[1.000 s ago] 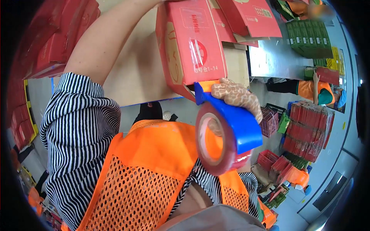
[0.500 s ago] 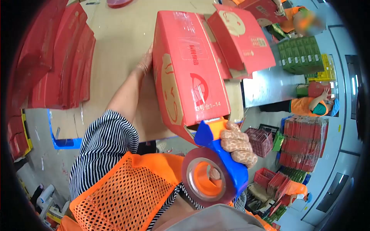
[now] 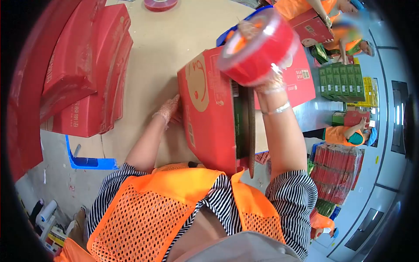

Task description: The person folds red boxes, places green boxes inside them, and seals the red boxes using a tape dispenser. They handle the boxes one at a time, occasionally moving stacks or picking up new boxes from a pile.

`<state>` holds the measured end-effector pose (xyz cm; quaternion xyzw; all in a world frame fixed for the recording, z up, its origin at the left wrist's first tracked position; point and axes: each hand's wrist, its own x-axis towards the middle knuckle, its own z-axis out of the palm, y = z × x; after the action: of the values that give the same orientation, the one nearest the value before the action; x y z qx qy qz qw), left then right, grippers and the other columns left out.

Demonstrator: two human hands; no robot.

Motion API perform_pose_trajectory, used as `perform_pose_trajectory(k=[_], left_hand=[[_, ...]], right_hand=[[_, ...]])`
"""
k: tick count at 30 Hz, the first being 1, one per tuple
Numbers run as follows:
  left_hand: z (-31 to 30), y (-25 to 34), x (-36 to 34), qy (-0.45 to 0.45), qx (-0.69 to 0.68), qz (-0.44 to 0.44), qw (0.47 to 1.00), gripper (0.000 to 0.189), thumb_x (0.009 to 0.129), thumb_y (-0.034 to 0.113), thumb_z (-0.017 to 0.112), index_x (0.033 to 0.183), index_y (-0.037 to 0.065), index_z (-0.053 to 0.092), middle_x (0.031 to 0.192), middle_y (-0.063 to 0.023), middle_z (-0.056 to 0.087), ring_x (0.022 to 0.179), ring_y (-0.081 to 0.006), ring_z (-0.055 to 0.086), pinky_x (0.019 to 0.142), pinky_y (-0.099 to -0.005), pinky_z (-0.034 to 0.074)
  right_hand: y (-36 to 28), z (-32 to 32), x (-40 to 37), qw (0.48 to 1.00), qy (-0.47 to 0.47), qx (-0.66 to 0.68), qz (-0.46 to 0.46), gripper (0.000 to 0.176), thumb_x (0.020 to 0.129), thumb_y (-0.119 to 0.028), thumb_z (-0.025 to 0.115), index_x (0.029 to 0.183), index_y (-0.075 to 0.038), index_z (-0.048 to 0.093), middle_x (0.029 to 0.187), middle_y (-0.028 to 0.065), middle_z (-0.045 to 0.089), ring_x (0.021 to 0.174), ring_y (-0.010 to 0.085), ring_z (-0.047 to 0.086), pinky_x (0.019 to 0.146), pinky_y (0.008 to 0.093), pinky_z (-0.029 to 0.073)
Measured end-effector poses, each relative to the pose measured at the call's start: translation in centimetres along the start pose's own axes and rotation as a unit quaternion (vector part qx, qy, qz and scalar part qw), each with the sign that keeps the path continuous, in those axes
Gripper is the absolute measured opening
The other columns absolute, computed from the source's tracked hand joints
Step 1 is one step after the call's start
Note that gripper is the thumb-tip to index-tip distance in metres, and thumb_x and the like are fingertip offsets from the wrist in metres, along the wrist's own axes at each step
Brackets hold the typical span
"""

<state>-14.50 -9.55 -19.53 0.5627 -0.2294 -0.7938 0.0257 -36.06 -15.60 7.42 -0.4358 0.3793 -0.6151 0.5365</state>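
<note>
A red carton (image 3: 203, 118) printed with a smiling face stands on the table in front of me. Along its right side a flap stands up, and something green (image 3: 238, 120) shows through the gap. My left hand (image 3: 168, 109), in a patterned glove, rests against the carton's left side with fingers stretched out, their tips partly hidden. Over the carton's far end, my right hand (image 3: 274, 83) is closed on a blue and orange tape dispenser with a large red-edged roll (image 3: 266, 54). The roll covers most of that hand and blurs slightly.
Several red cartons (image 3: 102, 78) are stacked at the left. A flat tape roll (image 3: 160, 3) lies at the table's far edge. Another red carton (image 3: 299, 72) sits behind my right hand. Co-workers in orange vests (image 3: 340, 134) handle boxes at the right, beside stacked green boxes (image 3: 342, 82).
My right hand has swung the tape dispenser from the carton's near end up to its far end. The carton has turned, exposing the side with the gap. My left hand has stayed by its left side.
</note>
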Motion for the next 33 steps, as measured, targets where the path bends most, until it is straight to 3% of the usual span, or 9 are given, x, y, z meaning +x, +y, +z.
perform_pose_trajectory(k=[1,3,7,9,12,14,19,22,33], left_hand=[[0.0,0.6,-1.9,0.000,-0.001,-0.002,1.000,0.076,0.091,0.070,0.037,0.133,0.009,0.055,0.122,-0.0169,0.064,0.100,-0.0326,0.066,0.086,-0.0478,0.053],[1.6,4.2,-10.6,0.275,0.253,0.363,0.853,0.049,0.095,0.047,0.051,0.114,0.004,0.066,0.104,-0.0198,0.069,0.086,-0.0366,0.067,0.079,-0.0479,0.052],[7.4,9.7,-21.1,0.223,0.327,0.796,0.458,0.042,0.070,0.015,0.073,0.110,0.007,0.064,0.111,-0.0155,0.065,0.108,-0.0377,0.060,0.096,-0.0482,0.046],[10.1,9.7,-21.4,0.119,0.479,0.733,0.468,0.058,0.074,0.038,0.074,0.124,0.012,0.060,0.147,-0.0171,0.041,0.139,-0.0403,0.032,0.115,-0.0538,0.024],[10.2,9.4,-20.9,0.075,0.506,0.701,0.498,0.062,0.080,0.045,0.068,0.121,-0.001,0.060,0.144,-0.0231,0.042,0.140,-0.0413,0.031,0.116,-0.0541,0.023],[10.7,8.3,-20.9,0.128,0.517,0.667,0.521,0.062,0.082,0.044,0.067,0.120,-0.004,0.060,0.142,-0.0250,0.044,0.139,-0.0414,0.033,0.115,-0.0523,0.025],[12.3,6.7,-20.3,0.234,0.528,0.617,0.535,0.063,0.086,0.042,0.062,0.126,-0.007,0.056,0.138,-0.0304,0.046,0.136,-0.0429,0.037,0.115,-0.0501,0.027],[12.1,7.2,-20.6,0.257,0.517,0.616,0.536,0.066,0.087,0.042,0.061,0.131,-0.006,0.052,0.140,-0.0321,0.043,0.135,-0.0454,0.036,0.116,-0.0525,0.023],[12.3,9.0,-20.1,0.252,0.628,0.535,0.505,0.053,0.091,0.040,0.055,0.114,-0.008,0.059,0.133,-0.0307,0.049,0.131,-0.0465,0.040,0.111,-0.0561,0.026]], right_hand=[[1.3,0.3,1.4,0.998,0.013,0.049,0.027,0.044,0.096,-0.047,0.045,0.121,-0.013,0.056,0.118,0.0111,0.063,0.110,0.0278,0.060,0.094,0.0463,0.050],[3.5,-0.5,5.0,0.954,-0.041,0.269,0.123,0.042,0.097,-0.045,0.046,0.122,-0.012,0.055,0.115,0.0075,0.064,0.106,0.0258,0.062,0.090,0.0428,0.052],[5.4,-1.3,9.0,0.967,-0.129,-0.154,-0.154,0.029,0.100,-0.028,0.050,0.120,-0.010,0.059,0.109,0.0052,0.067,0.094,0.0207,0.067,0.080,0.0357,0.056],[3.4,-0.3,10.2,0.940,-0.081,-0.321,-0.087,0.030,0.084,-0.029,0.069,0.105,-0.008,0.063,0.096,0.0068,0.066,0.087,0.0231,0.065,0.076,0.0391,0.053],[3.4,0.0,11.7,0.887,-0.061,-0.455,-0.048,0.040,0.076,-0.032,0.081,0.104,-0.007,0.066,0.094,0.0059,0.066,0.086,0.0216,0.064,0.076,0.0378,0.053],[4.3,-0.7,12.0,0.985,-0.056,-0.158,0.039,0.044,0.079,-0.030,0.079,0.113,-0.006,0.064,0.100,0.0052,0.066,0.090,0.0201,0.064,0.077,0.0352,0.053],[4.5,-1.5,13.0,0.978,0.008,-0.128,0.167,0.038,0.081,-0.029,0.078,0.111,-0.008,0.067,0.103,0.0062,0.067,0.094,0.0205,0.065,0.080,0.0372,0.054],[5.4,-2.9,12.8,0.971,-0.081,-0.225,0.011,0.038,0.082,-0.028,0.077,0.110,-0.007,0.064,0.101,0.0059,0.067,0.094,0.0197,0.065,0.079,0.0372,0.054],[2.2,-0.6,7.6,0.950,-0.190,-0.249,-0.019,0.025,0.090,-0.020,0.060,0.107,-0.001,0.064,0.100,0.0121,0.069,0.087,0.0219,0.067,0.073,0.0366,0.056]])
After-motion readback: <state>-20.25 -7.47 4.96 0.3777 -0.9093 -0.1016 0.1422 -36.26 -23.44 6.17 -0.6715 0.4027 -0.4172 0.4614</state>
